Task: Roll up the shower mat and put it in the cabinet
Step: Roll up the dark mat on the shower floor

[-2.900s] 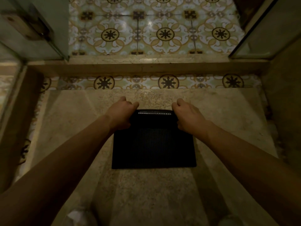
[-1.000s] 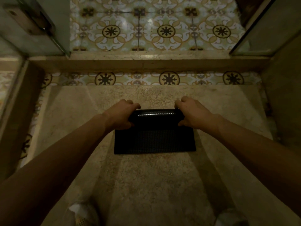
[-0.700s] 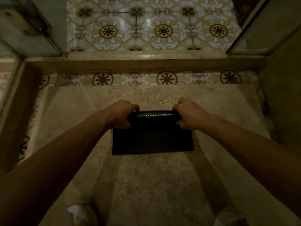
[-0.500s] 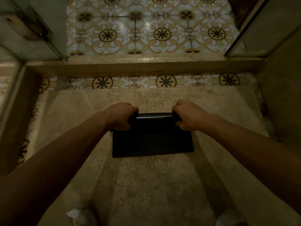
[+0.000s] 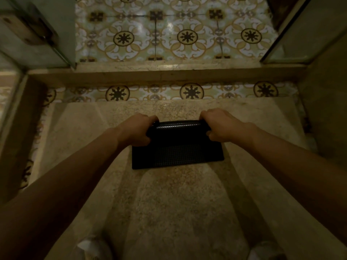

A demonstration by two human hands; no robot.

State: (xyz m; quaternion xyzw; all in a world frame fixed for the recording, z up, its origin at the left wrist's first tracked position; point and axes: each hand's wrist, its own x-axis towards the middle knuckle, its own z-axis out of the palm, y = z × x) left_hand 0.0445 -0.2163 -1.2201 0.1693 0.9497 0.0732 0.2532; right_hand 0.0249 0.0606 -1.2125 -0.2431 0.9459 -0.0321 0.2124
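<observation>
A black, dotted shower mat [image 5: 177,152] lies on the beige stone shower floor [image 5: 178,203]. Its far part is wound into a thick roll, and a short flat strip still lies toward me. My left hand [image 5: 137,130] grips the roll's left end. My right hand [image 5: 218,125] grips the right end. Both hands have fingers curled over the top of the roll. No cabinet is in view.
A raised stone curb [image 5: 169,71] crosses the far side, with patterned tiles [image 5: 169,32] beyond it. Glass panels stand at far left [image 5: 37,34] and far right [image 5: 308,32]. Stone walls close in on both sides. My shoes [image 5: 93,246] show at the bottom edge.
The roll has grown thicker and moved toward me, and the flat part of the mat has become shorter. Both hands stayed on the roll's ends.
</observation>
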